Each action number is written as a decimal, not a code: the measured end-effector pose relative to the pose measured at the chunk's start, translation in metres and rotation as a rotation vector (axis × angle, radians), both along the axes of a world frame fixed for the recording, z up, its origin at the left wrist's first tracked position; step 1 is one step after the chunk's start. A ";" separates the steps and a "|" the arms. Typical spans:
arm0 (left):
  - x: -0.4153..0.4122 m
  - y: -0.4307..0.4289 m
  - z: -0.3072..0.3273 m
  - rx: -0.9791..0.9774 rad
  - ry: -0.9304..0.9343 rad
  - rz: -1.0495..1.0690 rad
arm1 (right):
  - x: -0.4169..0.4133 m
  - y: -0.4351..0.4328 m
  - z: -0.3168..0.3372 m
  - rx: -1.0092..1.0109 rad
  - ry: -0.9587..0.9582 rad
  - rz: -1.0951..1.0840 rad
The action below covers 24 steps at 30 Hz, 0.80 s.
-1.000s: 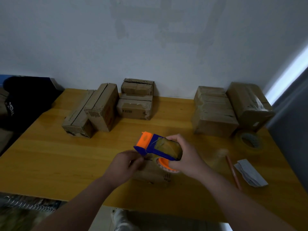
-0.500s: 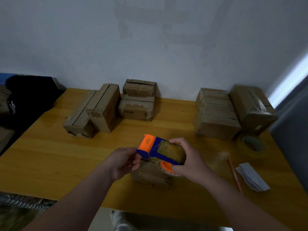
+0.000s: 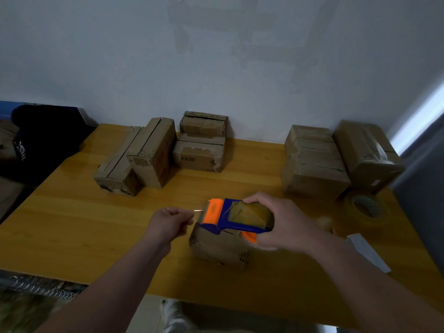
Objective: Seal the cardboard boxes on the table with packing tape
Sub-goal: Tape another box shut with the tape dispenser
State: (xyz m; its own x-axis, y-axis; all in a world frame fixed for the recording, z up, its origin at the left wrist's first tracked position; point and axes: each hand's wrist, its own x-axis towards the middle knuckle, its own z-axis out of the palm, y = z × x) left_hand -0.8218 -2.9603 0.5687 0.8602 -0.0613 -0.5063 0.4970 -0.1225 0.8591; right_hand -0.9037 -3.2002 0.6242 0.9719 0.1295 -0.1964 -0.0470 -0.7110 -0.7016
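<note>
Currently the right hand (image 3: 283, 222) grips the dispenser (image 3: 224, 218) over the front-edge box (image 3: 216, 251); the left hand (image 3: 168, 224) pinches the tape end (image 3: 198, 211). No strip appears laid; back-edge boxes (image 3: 153, 152) likely remain.

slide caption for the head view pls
Right hand holds blue-and-orange plastic tape dispenser over brown cardboard box; left hand pinches tape end.

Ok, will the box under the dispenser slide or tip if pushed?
Likely light, small cardboard: the box may slide on the smooth table. Squat, flat-based, it probably won't tip. Worn edges suggest easy denting.
</note>
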 end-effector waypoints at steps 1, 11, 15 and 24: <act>0.001 0.004 -0.001 0.015 -0.017 0.018 | 0.000 -0.004 0.002 -0.017 0.002 0.000; -0.001 0.006 -0.025 0.179 -0.081 0.091 | 0.004 0.004 -0.013 -0.064 0.026 0.014; 0.002 0.004 -0.032 0.246 -0.106 0.102 | 0.013 0.013 -0.016 -0.135 -0.006 0.030; 0.001 -0.002 -0.063 0.457 -0.167 -0.038 | 0.020 0.016 -0.023 -0.226 -0.016 0.025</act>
State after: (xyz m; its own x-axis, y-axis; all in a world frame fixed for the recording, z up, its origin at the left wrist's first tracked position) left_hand -0.8207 -2.9623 0.5057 0.9335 0.1021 -0.3438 0.3446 -0.5210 0.7809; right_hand -0.8842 -3.1841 0.6013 0.9721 0.1084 -0.2079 -0.0175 -0.8508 -0.5252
